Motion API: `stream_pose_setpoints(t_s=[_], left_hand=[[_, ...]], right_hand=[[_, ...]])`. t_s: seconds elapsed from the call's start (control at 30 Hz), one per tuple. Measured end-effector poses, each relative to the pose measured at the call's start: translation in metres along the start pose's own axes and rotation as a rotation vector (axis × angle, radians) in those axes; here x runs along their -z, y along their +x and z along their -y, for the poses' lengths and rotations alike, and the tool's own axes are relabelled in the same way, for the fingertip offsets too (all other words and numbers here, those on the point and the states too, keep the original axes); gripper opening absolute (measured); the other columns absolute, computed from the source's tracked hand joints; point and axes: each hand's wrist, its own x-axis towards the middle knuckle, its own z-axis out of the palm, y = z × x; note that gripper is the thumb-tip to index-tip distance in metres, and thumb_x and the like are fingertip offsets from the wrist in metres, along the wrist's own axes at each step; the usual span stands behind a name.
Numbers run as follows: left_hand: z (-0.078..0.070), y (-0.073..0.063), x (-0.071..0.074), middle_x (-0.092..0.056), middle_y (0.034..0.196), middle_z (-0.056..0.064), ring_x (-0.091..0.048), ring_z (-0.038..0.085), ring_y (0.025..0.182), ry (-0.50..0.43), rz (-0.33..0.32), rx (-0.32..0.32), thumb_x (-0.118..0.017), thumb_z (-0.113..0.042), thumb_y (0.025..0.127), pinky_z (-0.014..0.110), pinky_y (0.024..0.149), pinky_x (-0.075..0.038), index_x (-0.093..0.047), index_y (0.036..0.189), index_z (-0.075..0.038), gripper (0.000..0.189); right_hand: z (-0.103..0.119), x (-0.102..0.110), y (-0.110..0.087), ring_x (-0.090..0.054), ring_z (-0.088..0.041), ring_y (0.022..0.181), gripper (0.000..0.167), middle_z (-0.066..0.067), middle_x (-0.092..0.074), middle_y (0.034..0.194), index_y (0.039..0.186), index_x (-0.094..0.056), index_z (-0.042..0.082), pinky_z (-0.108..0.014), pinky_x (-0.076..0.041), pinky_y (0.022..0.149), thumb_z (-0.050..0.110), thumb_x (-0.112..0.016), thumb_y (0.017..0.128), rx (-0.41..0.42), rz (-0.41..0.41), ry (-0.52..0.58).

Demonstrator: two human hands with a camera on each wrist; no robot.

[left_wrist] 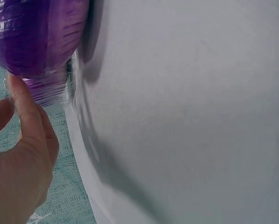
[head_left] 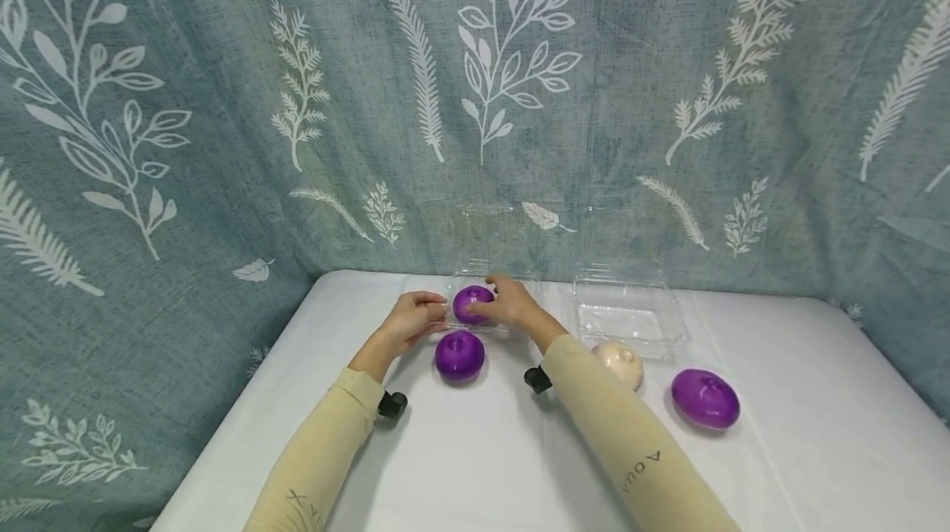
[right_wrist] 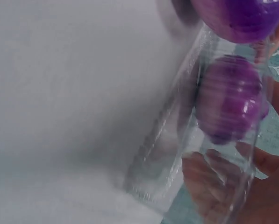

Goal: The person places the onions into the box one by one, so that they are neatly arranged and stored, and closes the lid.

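A purple onion (head_left: 472, 303) sits inside a clear plastic container (right_wrist: 151, 165) near the back edge of the table. My right hand (head_left: 512, 303) reaches in and holds this onion, thumb on its near side and index finger around behind. Several right-hand fingers (right_wrist: 202, 175) show through the clear wall in the right wrist view. At the container's left side, my left hand (head_left: 416, 319) pinches the plastic between thumb and fingers (left_wrist: 26, 105). Another purple onion (head_left: 459, 356) rests on the table just in front of the container.
A second clear container (head_left: 631, 322) stands open to the right. In front of it lie a white onion (head_left: 619, 363), partly behind my right sleeve, and a purple onion (head_left: 705, 398). A leaf-patterned curtain (head_left: 490, 144) hangs behind the white-covered table (head_left: 475, 466).
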Motion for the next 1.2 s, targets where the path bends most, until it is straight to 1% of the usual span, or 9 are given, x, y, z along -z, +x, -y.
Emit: stream_pose_setpoints(t_s=[0.13, 0.27, 0.37, 0.5, 0.63, 0.73, 0.9, 1.07, 1.2], left_hand=[[0.0, 0.0, -0.001, -0.057, 0.116, 0.023, -0.063, 0.034, 0.108, 0.003, -0.001, -0.001, -0.058, 0.002, 0.101, 0.032, 0.092, -0.063, -0.051, 0.137, 0.014, 0.038], [0.001, 0.0, 0.0, -0.056, 0.123, 0.027, -0.063, 0.033, 0.109, 0.01, -0.004, 0.005, -0.057, 0.002, 0.102, 0.03, 0.09, -0.063, -0.05, 0.138, 0.014, 0.039], [0.0, -0.002, 0.0, -0.055, 0.124, 0.027, -0.062, 0.034, 0.111, 0.013, -0.004, 0.008, -0.056, 0.001, 0.102, 0.029, 0.09, -0.063, -0.05, 0.139, 0.014, 0.039], [-0.001, -0.003, -0.001, -0.056, 0.122, 0.026, -0.061, 0.037, 0.113, 0.015, -0.004, 0.0, -0.056, 0.001, 0.102, 0.03, 0.091, -0.063, -0.05, 0.138, 0.014, 0.038], [-0.001, -0.004, -0.002, -0.054, 0.126, 0.03, -0.061, 0.039, 0.114, 0.014, 0.0, -0.012, -0.055, 0.003, 0.102, 0.031, 0.09, -0.063, -0.05, 0.138, 0.015, 0.038], [-0.001, -0.004, -0.003, -0.053, 0.129, 0.032, -0.061, 0.039, 0.115, 0.013, 0.003, -0.009, -0.055, 0.003, 0.102, 0.03, 0.089, -0.063, -0.049, 0.138, 0.015, 0.038], [-0.001, -0.003, -0.003, -0.054, 0.129, 0.032, -0.061, 0.036, 0.112, 0.015, -0.006, -0.009, -0.056, 0.002, 0.102, 0.03, 0.09, -0.063, -0.049, 0.139, 0.014, 0.039], [-0.002, -0.004, -0.003, -0.054, 0.128, 0.031, -0.062, 0.035, 0.11, 0.021, -0.004, -0.009, -0.056, 0.001, 0.102, 0.03, 0.09, -0.063, -0.049, 0.138, 0.015, 0.039], [-0.004, -0.004, -0.003, -0.055, 0.124, 0.029, -0.064, 0.035, 0.108, 0.021, -0.005, -0.003, -0.056, 0.002, 0.102, 0.03, 0.089, -0.064, -0.049, 0.138, 0.015, 0.039]], right_hand=[[-0.002, 0.009, -0.007, -0.05, -0.042, 0.135, 0.074, -0.027, -0.051, 0.147, 0.15, -0.043, -0.002, -0.056, -0.047, 0.112, 0.039, -0.073, 0.095, 0.018, -0.018, -0.008], [-0.003, 0.015, -0.015, -0.051, -0.043, 0.133, 0.071, -0.028, -0.053, 0.145, 0.147, -0.046, -0.004, -0.055, -0.048, 0.112, 0.034, -0.072, 0.095, 0.071, -0.027, -0.039], [-0.004, 0.019, -0.023, -0.052, -0.043, 0.133, 0.07, -0.029, -0.053, 0.144, 0.146, -0.046, -0.007, -0.055, -0.047, 0.112, 0.032, -0.073, 0.094, 0.106, -0.032, -0.058], [-0.006, 0.025, -0.032, -0.051, -0.044, 0.133, 0.07, -0.029, -0.052, 0.145, 0.147, -0.045, -0.006, -0.056, -0.047, 0.112, 0.034, -0.072, 0.095, 0.126, -0.023, -0.066], [-0.007, 0.029, -0.042, -0.051, -0.046, 0.132, 0.068, -0.028, -0.051, 0.146, 0.147, -0.045, -0.005, -0.057, -0.049, 0.11, 0.033, -0.07, 0.097, 0.157, -0.009, -0.06], [-0.006, 0.032, -0.052, -0.054, -0.047, 0.128, 0.066, -0.028, -0.052, 0.146, 0.146, -0.046, -0.006, -0.056, -0.051, 0.108, 0.03, -0.071, 0.097, 0.195, 0.002, -0.057], [-0.001, 0.032, -0.066, -0.057, -0.046, 0.124, 0.064, -0.028, -0.054, 0.142, 0.144, -0.048, -0.009, -0.054, -0.054, 0.105, 0.027, -0.071, 0.096, 0.277, 0.021, -0.063], [0.002, 0.028, -0.08, -0.055, -0.047, 0.126, 0.065, -0.027, -0.053, 0.144, 0.145, -0.048, -0.007, -0.056, -0.052, 0.106, 0.029, -0.072, 0.096, 0.309, 0.046, -0.034], [0.005, 0.024, -0.09, -0.056, -0.046, 0.124, 0.061, -0.026, -0.055, 0.141, 0.142, -0.052, -0.005, -0.056, -0.052, 0.105, 0.029, -0.073, 0.095, 0.344, 0.037, -0.036]])
